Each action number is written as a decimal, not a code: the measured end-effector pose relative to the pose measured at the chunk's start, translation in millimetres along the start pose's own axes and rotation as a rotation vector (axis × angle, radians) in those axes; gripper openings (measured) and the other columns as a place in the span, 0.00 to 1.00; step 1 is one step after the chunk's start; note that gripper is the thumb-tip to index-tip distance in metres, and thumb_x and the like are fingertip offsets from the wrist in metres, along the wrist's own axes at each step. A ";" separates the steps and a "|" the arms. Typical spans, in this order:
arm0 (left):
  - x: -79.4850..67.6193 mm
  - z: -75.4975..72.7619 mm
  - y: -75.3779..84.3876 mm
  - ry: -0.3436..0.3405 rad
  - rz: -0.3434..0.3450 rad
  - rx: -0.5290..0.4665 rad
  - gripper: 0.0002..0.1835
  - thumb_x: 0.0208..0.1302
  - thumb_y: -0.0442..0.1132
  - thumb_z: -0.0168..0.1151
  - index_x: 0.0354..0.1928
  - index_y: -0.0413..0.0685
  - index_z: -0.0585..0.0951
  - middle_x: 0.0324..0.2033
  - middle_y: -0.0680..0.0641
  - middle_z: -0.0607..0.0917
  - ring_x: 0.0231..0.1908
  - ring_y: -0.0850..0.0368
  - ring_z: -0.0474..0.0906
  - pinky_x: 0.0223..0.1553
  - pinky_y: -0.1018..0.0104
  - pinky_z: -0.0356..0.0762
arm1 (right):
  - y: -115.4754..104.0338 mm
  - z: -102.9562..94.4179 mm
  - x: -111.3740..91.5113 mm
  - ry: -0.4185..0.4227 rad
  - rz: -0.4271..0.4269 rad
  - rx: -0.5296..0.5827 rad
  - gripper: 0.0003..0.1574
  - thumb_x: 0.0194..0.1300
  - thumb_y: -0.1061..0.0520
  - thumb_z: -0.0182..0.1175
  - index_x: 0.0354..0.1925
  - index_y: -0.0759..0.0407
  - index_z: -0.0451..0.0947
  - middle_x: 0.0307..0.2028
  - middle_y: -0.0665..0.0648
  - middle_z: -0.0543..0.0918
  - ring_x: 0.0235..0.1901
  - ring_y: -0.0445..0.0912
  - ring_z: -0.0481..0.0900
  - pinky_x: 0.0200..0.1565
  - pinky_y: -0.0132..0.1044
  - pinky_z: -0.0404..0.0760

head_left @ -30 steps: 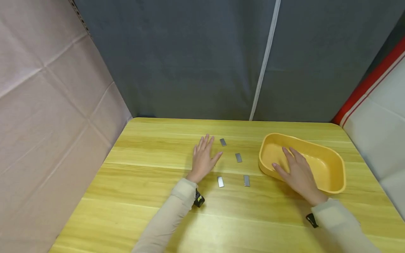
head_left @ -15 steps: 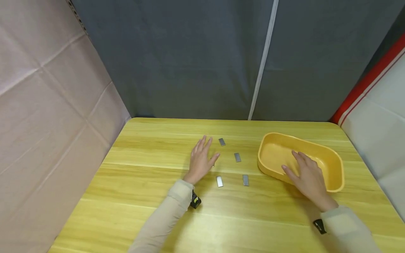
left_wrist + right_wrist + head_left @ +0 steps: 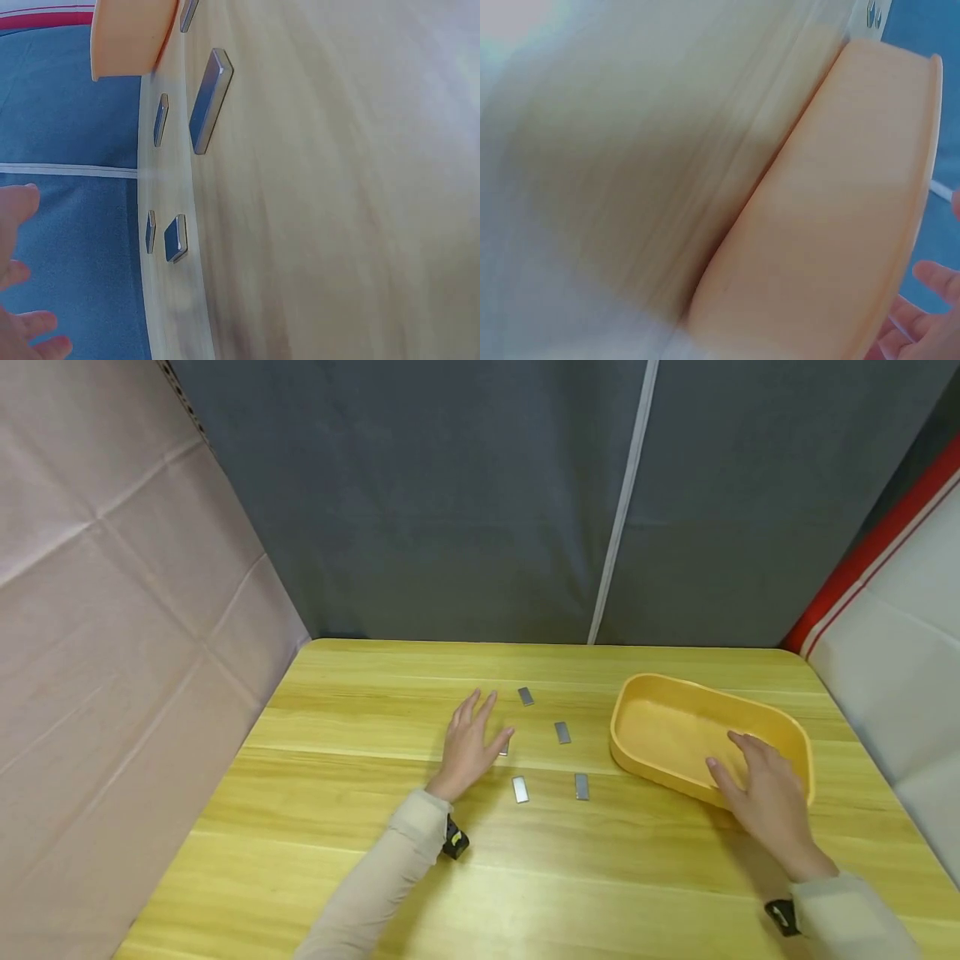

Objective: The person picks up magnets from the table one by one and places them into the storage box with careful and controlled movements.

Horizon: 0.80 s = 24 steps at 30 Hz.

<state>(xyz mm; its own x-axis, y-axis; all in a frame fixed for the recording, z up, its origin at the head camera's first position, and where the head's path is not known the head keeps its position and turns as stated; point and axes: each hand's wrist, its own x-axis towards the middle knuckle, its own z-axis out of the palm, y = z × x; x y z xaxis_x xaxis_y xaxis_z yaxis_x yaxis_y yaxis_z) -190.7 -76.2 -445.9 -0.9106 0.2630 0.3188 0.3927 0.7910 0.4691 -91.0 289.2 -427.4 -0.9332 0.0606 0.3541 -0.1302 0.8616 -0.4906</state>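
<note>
My left grip (image 3: 467,750) and right grip (image 3: 771,797) spread, empty! Metal pieces (image 3: 562,732) right beside my left: best pinched by their edges.

The person I'm watching wears a long, creased, pale beige cloth sleeve (image 3: 367,889) on the left arm, ending in a broad, soft cuff (image 3: 423,817) just short of the bare left hand (image 3: 465,752), with a boxy black wrist device (image 3: 455,839) bearing a bright yellow-green mark beside it. On the right arm there's a matching pale beige fabric sleeve (image 3: 862,918), which stops above the bare right hand (image 3: 771,802), and a second small black device (image 3: 782,916) shows at that wrist, a little pale mark on its dark surface.
</note>
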 end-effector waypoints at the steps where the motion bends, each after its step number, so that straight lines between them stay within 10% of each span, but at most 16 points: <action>1: -0.8 -0.1 -0.2 0.002 0.004 -0.004 0.35 0.58 0.52 0.56 0.64 0.46 0.59 0.63 0.38 0.56 0.61 0.43 0.52 0.57 0.46 0.52 | 1.7 -1.8 -1.5 0.004 0.007 -0.003 0.32 0.61 0.50 0.53 0.56 0.71 0.62 0.53 0.76 0.64 0.49 0.72 0.59 0.44 0.66 0.53; 24: -22.5 2.1 -0.2 0.028 0.020 -0.052 0.31 0.58 0.47 0.58 0.61 0.44 0.64 0.54 0.41 0.69 0.52 0.47 0.64 0.46 0.55 0.70 | 41.6 -20.5 -23.2 0.173 0.061 0.034 0.25 0.55 0.62 0.56 0.46 0.80 0.67 0.43 0.82 0.68 0.44 0.73 0.60 0.47 0.62 0.50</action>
<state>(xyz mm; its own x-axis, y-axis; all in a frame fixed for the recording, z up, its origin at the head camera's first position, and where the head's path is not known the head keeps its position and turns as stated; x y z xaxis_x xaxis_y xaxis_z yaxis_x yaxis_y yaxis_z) -170.6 -81.1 -454.9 -0.8987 0.2624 0.3514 0.4178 0.7560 0.5039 -67.9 333.9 -439.7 -0.8686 0.2006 0.4530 -0.0891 0.8362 -0.5411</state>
